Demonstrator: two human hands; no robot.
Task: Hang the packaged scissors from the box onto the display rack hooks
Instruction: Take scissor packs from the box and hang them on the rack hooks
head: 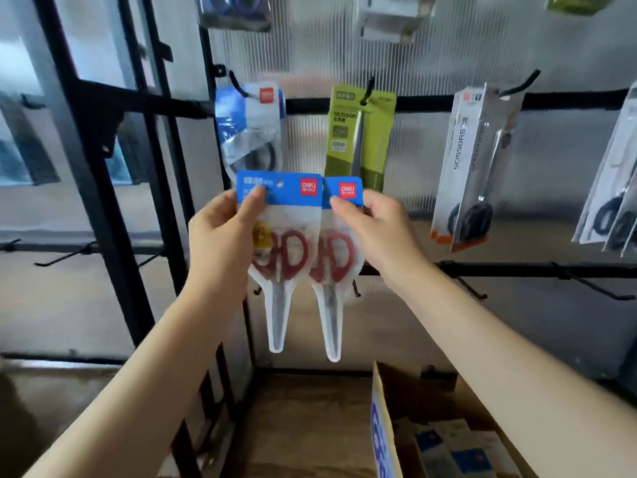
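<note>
While left hand (220, 229) and right hand (375, 219) are each pinching a red-handled scissors pack (286, 236) by its header | advising: hang one at a time, threading the header hole onto a bare hook (472, 288)

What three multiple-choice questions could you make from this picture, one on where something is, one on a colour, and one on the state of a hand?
1. Where does the green scissors pack hang?
A. On a hook of the upper bar
B. In the cardboard box
C. On the floor

2. What colour are the handles of the two held scissors packs?
A. Black
B. Red
C. Yellow

3. What is the right hand doing?
A. Hanging open
B. Resting on the box
C. Pinching a pack's blue header

Answers: 1 A, a hook passes through its top. 2 B, red handles show in both the left pack and the right pack. 3 C, thumb and fingers pinch the header card.
</note>
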